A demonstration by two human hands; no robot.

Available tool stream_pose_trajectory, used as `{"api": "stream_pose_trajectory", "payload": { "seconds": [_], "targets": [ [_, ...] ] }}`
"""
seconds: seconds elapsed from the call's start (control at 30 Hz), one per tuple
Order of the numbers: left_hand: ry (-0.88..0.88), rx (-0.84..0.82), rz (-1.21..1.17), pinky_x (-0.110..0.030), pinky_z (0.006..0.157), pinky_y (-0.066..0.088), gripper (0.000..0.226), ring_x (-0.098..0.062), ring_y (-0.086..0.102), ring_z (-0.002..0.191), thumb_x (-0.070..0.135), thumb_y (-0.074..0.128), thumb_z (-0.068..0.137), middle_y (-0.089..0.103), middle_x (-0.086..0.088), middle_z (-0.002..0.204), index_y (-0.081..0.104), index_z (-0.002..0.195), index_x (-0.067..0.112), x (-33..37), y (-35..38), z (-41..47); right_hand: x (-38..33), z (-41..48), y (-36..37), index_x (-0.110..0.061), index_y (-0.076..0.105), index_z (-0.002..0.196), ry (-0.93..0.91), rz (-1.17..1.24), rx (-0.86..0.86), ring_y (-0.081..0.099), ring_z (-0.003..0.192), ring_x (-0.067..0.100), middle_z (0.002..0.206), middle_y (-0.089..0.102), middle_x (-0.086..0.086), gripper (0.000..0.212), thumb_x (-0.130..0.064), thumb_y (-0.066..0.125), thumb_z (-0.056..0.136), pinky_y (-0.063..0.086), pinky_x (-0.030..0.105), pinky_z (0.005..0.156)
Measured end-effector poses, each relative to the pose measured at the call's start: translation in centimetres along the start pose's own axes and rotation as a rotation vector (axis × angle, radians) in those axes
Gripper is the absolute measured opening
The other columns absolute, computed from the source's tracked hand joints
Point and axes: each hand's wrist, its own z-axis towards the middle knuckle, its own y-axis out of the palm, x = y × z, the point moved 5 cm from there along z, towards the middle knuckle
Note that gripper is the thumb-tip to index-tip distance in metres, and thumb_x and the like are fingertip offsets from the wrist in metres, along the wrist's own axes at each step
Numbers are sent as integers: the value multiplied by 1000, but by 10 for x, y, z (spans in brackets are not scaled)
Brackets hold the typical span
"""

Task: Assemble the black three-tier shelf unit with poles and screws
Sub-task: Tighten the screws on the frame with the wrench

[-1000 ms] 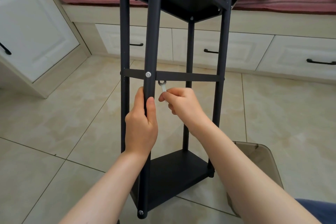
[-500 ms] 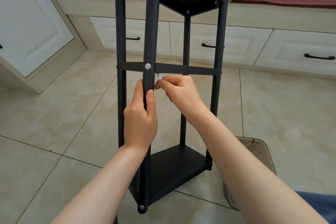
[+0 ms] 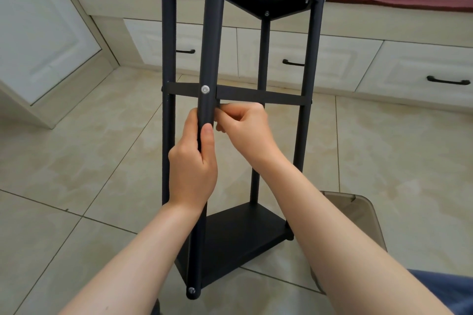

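The tiled floor (image 3: 76, 161) carries the black shelf unit (image 3: 305, 120), which stands close in front of the person on its lowest tier (image 3: 238, 238). All three tiers sit between the poles already, so I judge the assembly is near its end and only tightening is left. The middle tier (image 3: 261, 96) is seen from its edge, as a thin dark bar across the frame.

The front pole (image 3: 208, 46) is the nearest one. The left hand (image 3: 192, 169) is wrapped around it just under the middle tier, thumb lying up along the front. This grip probably keeps the pole from turning or sliding while the joint is worked on.

The right hand (image 3: 247, 128) is just beside it, right below the middle tier, with its fingers curled and drawn together at the back of the pole. The pole hides the fingertips, so I cannot tell if they pinch something.

The smallest thing is the silver screw (image 3: 205, 89), which goes through the front pole into the middle tier and looks seated. A second screw (image 3: 191, 290) sits at the pole's foot.
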Motion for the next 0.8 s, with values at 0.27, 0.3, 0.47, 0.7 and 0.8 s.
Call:
{"api": "stream_pose_trajectory", "payload": {
  "seconds": [0.27,0.3,0.47,0.7,0.8],
  "targets": [
    [35,26,-15,-6,56,41,52,-2,58,63,41,32,105,51,22,74,52,143,11,-1,-2,-1,9,4,11,-7,80,89,-119,-67,140,69,75,11,80,76,3,17,-17,68,94,55,27,76],
    [37,28,-16,-7,56,41,53,-2,58,62,42,32,105,51,21,74,52,143,11,-1,-2,-1,9,4,12,-6,80,89,-140,-66,162,68,76,11,81,77,3,16,-16,68,93,54,23,74],
    [50,34,-17,-13,52,45,53,-7,58,59,43,32,105,52,20,74,52,143,11,-3,-4,-1,12,5,19,-6,79,92,-181,-66,216,68,76,13,83,76,3,13,-14,69,93,53,21,72],
    [63,28,8,-13,52,46,57,-6,59,59,45,30,105,51,23,76,52,143,9,-3,-4,0,13,5,19,1,74,81,-81,-15,91,63,71,32,72,70,14,26,-15,62,97,54,47,72],
    [64,31,4,-9,53,45,57,-4,59,59,47,30,105,51,25,76,53,141,11,-1,-3,0,11,1,12,-4,71,71,-37,-24,33,57,66,32,63,64,10,29,-15,61,95,52,44,64]
  ]
}}
